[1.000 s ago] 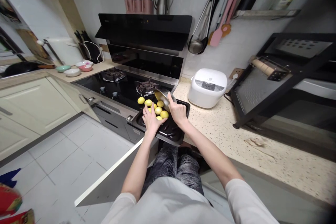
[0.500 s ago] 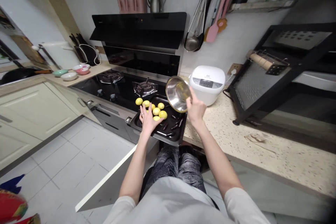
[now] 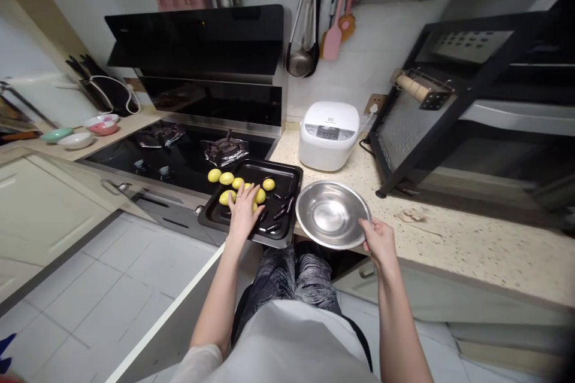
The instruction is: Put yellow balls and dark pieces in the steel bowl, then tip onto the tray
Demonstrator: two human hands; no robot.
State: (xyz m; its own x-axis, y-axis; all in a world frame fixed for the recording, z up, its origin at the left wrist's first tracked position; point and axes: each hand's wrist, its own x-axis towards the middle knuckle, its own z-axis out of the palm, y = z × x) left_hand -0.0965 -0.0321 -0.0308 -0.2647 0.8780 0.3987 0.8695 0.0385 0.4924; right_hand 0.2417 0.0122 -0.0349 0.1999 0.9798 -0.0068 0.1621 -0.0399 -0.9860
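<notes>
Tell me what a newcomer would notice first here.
Probably the bright yellow pieces, clustered around the left hand at the black tray. Next, the shiny metal bowl to the tray's right, its rim gripped by the right hand. Behind it, a white rice cooker stands on the counter.

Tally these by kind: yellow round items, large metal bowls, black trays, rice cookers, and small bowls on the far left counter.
Yellow round items: about 8, some partly hidden by the left hand
Large metal bowl: 1
Black tray: 1
Rice cooker: 1
Small bowls: 4
Total: about 15
</notes>
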